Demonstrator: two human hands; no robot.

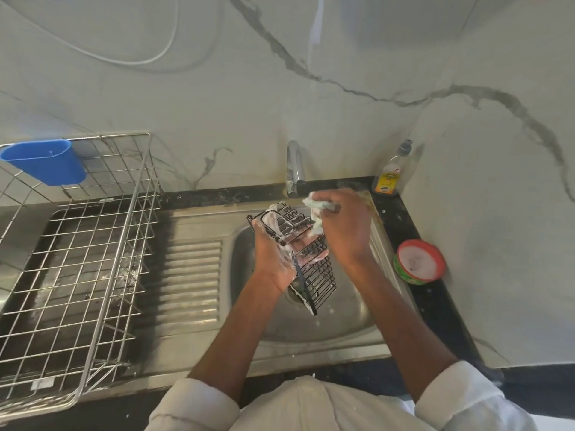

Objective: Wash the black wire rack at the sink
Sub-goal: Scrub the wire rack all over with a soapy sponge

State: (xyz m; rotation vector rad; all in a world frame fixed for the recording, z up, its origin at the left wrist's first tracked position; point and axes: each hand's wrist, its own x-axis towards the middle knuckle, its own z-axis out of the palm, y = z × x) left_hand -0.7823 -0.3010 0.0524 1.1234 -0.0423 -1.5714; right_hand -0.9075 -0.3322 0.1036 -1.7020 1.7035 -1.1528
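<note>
left hand (273, 259) fingers wrapped round black wire rack (311, 262), tilted over sink (342, 321), suds on wires; right hand (345, 231) fingers clenched on soapy scrubber (317, 205) at rack's top.

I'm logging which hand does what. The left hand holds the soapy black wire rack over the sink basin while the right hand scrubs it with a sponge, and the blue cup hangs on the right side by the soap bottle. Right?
Not quite. In the head view the blue cup hangs on the steel dish rack at the left, far from the soap bottle. The rest holds: left hand holds the black wire rack over the sink basin, right hand scrubs with the sponge.
</note>
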